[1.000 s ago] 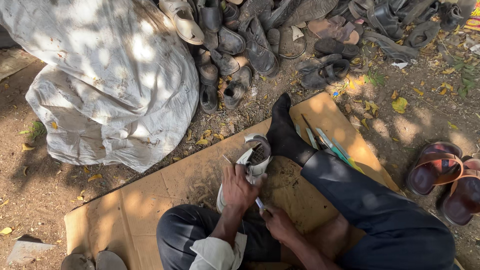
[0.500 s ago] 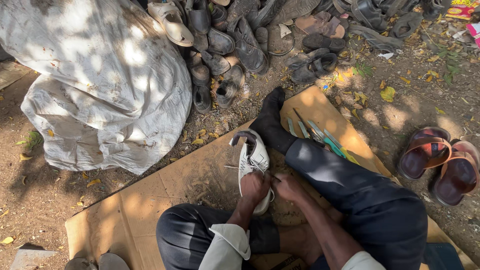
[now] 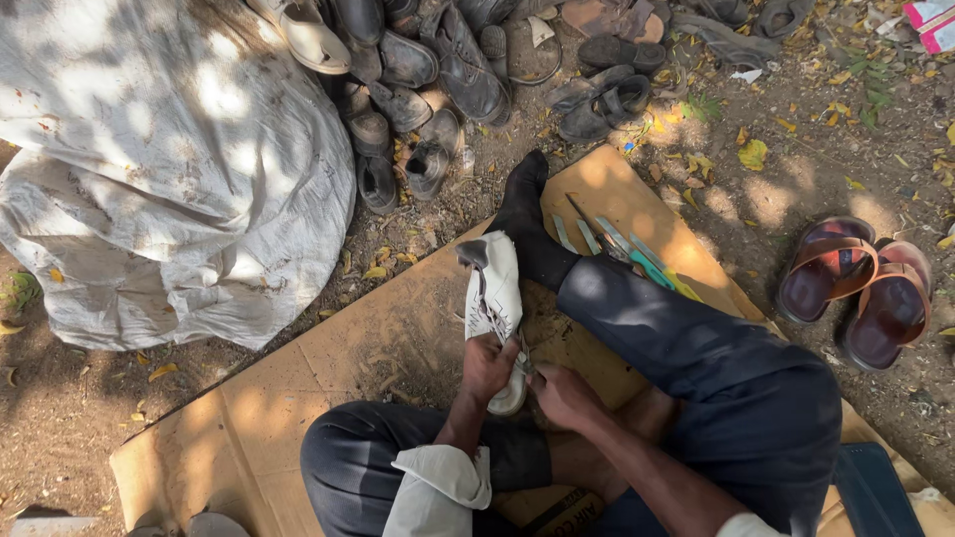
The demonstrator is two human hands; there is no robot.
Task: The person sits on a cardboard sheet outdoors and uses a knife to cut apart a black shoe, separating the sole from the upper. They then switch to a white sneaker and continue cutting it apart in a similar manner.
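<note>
I sit on a sheet of cardboard with my legs out in dark trousers. A white shoe lies lengthwise in front of me, sole side up. My left hand grips its near end. My right hand is closed beside the shoe's near edge, pinching a small thin tool against it; the tool is mostly hidden. My foot in a black sock rests just beyond the shoe.
Several hand tools lie on the cardboard by my right leg. A heap of worn dark shoes lies at the top, a big white sack on the left, a pair of brown sandals on the right.
The white shoe has been laid out flatter and straighter along the cardboard. Both hands have come together at its near end, and the view has shifted slightly.
</note>
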